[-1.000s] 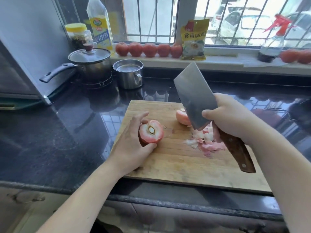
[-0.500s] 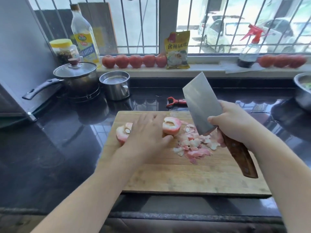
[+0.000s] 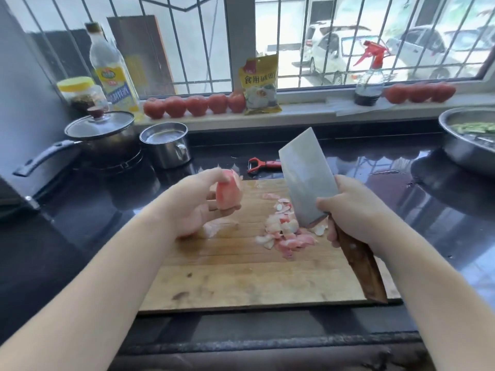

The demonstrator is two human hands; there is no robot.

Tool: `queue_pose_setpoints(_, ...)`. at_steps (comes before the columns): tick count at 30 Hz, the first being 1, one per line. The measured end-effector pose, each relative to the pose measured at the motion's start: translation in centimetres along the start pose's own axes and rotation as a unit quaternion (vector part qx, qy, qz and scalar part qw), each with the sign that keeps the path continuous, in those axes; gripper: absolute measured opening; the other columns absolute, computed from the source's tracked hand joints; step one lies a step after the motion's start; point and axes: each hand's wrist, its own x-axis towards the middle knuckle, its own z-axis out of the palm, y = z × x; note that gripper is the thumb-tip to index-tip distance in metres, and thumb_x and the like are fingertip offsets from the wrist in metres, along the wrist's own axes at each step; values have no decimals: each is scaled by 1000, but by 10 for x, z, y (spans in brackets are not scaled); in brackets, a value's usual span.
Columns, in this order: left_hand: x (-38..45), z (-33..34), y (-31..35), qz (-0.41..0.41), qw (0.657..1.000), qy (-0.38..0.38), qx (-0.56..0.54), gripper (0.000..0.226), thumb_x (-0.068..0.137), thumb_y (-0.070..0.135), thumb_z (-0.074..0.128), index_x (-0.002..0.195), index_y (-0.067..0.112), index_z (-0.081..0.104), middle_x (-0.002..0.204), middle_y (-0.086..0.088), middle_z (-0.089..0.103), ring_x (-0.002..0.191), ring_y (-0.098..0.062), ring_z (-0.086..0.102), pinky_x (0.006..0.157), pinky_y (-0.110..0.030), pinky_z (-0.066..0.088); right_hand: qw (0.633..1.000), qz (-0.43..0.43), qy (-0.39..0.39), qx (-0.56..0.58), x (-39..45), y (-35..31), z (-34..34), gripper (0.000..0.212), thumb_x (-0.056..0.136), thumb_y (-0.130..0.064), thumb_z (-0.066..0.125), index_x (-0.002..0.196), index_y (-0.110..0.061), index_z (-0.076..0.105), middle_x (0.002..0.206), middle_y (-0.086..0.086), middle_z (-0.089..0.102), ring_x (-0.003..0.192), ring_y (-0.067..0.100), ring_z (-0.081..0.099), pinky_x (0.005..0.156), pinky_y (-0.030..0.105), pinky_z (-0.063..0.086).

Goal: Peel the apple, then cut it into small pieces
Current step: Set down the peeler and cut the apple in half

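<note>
Peeling looks finished. The left hand (image 3: 191,207) pinches a peeled apple piece (image 3: 227,190) above the cutting board's (image 3: 241,277) far-left corner; the right hand (image 3: 356,207) grips the cleaver (image 3: 308,180), raised over chopped pieces (image 3: 286,234). More cutting remains.

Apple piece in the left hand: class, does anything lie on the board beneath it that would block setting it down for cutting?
Partly. Another apple chunk lies below the left hand, which holds the apple piece. The cutting board nearer is bare.
</note>
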Motion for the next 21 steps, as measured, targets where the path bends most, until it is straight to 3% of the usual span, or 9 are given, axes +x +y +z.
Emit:
queue_pose_setpoints(2, -13, -14, -5, -2, 999, -30, -27, 33, 97, 10, 62, 129, 9, 64, 121, -24, 68, 109, -43, 71, 96, -46, 59, 1000, -18, -11, 20, -7, -2, 12, 17, 86, -7, 52, 100, -15, 58, 66, 29, 61, 41, 32, 57, 52, 50, 55)
queue_pose_setpoints(4, -23, -23, -12, 13, 997, -69, 13, 36, 97, 10, 64, 133, 8, 63, 117, -17, 70, 106, -36, 71, 99, -45, 57, 998, -25, -45, 49, -14, -3, 22, 20, 91, -5, 49, 102, -20, 56, 55, 25, 57, 38, 28, 53, 46, 34, 48)
queue_pose_setpoints(7, -31, -34, -24, 40, 993, -105, 24, 55, 86, 12, 77, 138, 10, 58, 118, -14, 72, 108, -33, 70, 98, -44, 58, 993, -32, -63, 96, -22, -5, 32, 22, 94, 1, 45, 104, -16, 54, 46, 15, 53, 35, 23, 50, 41, 24, 41)
queue_pose_setpoints(12, -44, -43, -39, 98, 990, -102, 16, 60, 77, 7, 79, 134, 14, 61, 120, -14, 72, 108, -31, 72, 90, -38, 60, 984, -62, -70, 154, -31, 1, 42, 19, 94, 2, 49, 107, -9, 57, 48, 14, 52, 36, 24, 46, 40, 26, 41)
queue_pose_setpoints(16, -47, -40, -46, 94, 992, -44, 68, 65, 70, 11, 87, 130, 17, 62, 123, -17, 71, 111, -33, 72, 94, -43, 58, 962, -135, -97, 216, -46, 2, 49, 22, 96, -12, 56, 113, -22, 63, 74, 21, 65, 35, 30, 46, 54, 45, 50)
queue_pose_setpoints(18, -45, -33, -47, 86, 993, -45, 66, 65, 68, 11, 85, 129, 14, 62, 121, -18, 72, 110, -34, 72, 93, -43, 58, 954, -146, -127, 229, -48, 4, 50, 24, 95, -14, 57, 114, -28, 64, 75, 31, 61, 35, 31, 44, 50, 36, 47)
queue_pose_setpoints(21, -39, -19, -40, 85, 992, -74, 57, 63, 70, 5, 88, 127, 7, 62, 119, -19, 73, 105, -34, 74, 93, -42, 59, 954, -133, -145, 228, -48, 8, 48, 25, 99, -8, 53, 115, -26, 61, 75, 29, 64, 35, 29, 44, 45, 30, 42)
